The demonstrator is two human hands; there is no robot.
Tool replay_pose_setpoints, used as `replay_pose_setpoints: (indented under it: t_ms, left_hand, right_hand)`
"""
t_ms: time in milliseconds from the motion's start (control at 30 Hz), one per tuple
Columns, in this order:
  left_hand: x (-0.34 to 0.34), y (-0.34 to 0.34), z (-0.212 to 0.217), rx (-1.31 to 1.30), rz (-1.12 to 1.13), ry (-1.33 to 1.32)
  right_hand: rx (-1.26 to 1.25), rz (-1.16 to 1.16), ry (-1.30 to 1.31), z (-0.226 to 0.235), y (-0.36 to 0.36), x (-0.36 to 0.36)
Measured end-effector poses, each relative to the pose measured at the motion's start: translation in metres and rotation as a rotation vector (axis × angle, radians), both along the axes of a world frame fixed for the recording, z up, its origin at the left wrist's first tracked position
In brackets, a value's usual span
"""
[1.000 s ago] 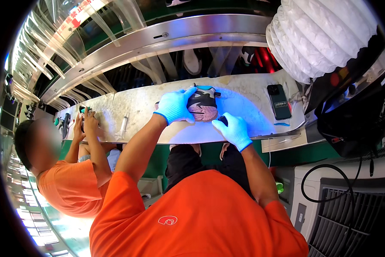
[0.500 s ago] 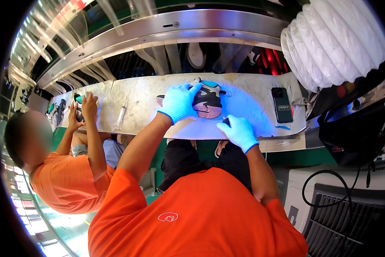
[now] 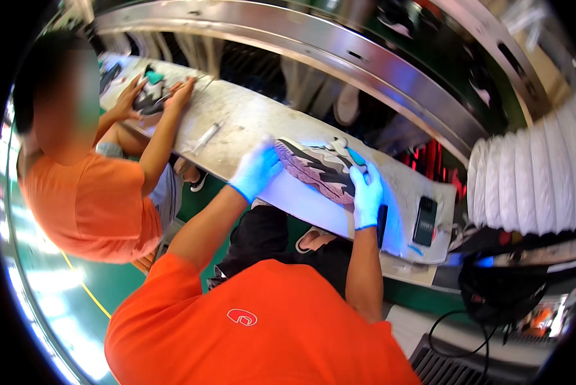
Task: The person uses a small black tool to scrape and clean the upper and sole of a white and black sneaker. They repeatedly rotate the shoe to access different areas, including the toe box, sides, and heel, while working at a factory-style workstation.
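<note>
A grey, black and white sneaker (image 3: 319, 168) with a pinkish sole and a teal lining lies sideways above the worktable, toe left and heel right. My left hand (image 3: 257, 169), in a knit glove lit blue, is closed at the toe; motion blurs its edges. With its fingers at the heel and collar, my right hand (image 3: 367, 195), gloved too, grips the other end. A slim black stick-like object (image 3: 382, 226) juts out beside my right wrist; how it is held is hidden. Blue-violet light falls on the table around the shoe.
A phone (image 3: 425, 221) lies on the pale worktable (image 3: 237, 115) at right, a white tube-like item (image 3: 206, 136) at left. Beside me a co-worker (image 3: 89, 199) handles another shoe (image 3: 150, 96). Behind run a metal rail (image 3: 288, 35) and a white ribbed duct (image 3: 525, 179).
The shoe has turned from heel toward me to side on. My left hand has moved to its toe, my right from the table edge up to its heel. The whole view has swung round.
</note>
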State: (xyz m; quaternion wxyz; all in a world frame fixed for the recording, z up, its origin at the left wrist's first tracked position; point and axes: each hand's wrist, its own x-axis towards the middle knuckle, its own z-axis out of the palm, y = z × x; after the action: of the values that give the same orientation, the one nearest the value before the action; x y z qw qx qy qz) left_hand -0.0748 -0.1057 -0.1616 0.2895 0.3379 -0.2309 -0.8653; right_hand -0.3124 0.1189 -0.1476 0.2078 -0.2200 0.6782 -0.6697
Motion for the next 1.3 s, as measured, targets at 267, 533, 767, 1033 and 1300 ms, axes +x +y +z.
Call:
replay_pose_setpoints:
  t_ms: [267,533,767,1033,1300]
  left_hand:
    - [0.033,0.045,0.076,-0.208,-0.187,0.464]
    - [0.047,0.061,0.121,-0.489,-0.344,0.256]
    - [0.042,0.062,0.136,-0.442,-0.313,0.086]
    - [0.025,0.070,0.127,-0.646,-0.331,0.126]
    - [0.002,0.095,0.155,-1.085,-0.272,-0.261]
  right_hand:
    - [-0.056,0.233,-0.056,-0.009,0.077,0.048]
    - [-0.118,0.231,-0.124,-0.001,0.093,0.064]
    - [-0.150,0.210,-0.151,-0.005,0.090,0.071]
    - [-0.020,0.264,0.190,-0.050,0.114,0.079]
    - [-0.078,0.276,-0.131,-0.016,0.108,0.092]
